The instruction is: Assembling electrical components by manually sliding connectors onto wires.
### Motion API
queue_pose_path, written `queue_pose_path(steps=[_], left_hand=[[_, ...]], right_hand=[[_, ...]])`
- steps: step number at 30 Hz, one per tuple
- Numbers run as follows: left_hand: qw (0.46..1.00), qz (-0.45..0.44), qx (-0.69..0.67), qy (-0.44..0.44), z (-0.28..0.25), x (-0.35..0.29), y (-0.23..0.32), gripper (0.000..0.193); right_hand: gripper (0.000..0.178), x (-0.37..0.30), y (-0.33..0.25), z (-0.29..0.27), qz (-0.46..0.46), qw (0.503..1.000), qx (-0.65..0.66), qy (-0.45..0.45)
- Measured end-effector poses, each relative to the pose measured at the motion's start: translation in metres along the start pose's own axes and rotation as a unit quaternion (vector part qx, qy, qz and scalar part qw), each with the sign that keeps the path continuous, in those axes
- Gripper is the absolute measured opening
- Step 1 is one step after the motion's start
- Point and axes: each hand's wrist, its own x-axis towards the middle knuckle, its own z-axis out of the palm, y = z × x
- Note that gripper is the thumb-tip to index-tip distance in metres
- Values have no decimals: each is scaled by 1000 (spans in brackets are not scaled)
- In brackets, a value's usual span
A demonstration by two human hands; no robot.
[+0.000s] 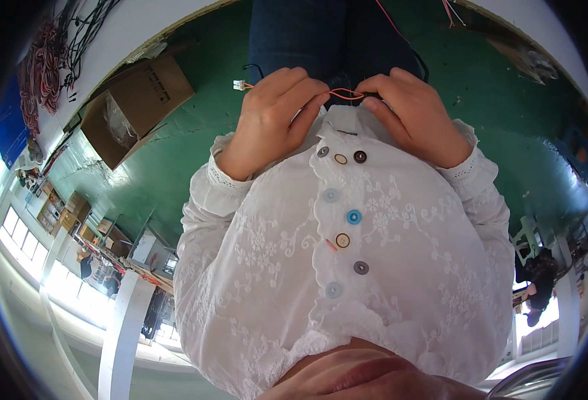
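Between my hands runs a short stretch of thin orange-red wires, with dark wire beside it, over my lap. My left hand is closed, pinching the wires with thumb and forefinger. A small white plug connector on orange wire sticks out past its outer side, near a bent black wire end. My right hand also pinches the wires, its fingers curled. Black wire loops out beyond its knuckles, and a thin red wire runs up toward the table edge. The wire inside both grips is hidden.
A white table curves along the far side, with bundles of red and black cables at its left. An open cardboard box with clear plastic stands on the green floor at left. Another person is at the far right.
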Motion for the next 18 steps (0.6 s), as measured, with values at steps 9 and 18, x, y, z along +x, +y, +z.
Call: queue_pose_path(steps=[9,18], left_hand=[[993,-89,-77,30,5,0,15,16],[994,-54,-22,91,21,0,12,14]], right_hand=[[9,2,-2,8,-5,996,52,69],[8,2,0,10,-9,994,41,102]])
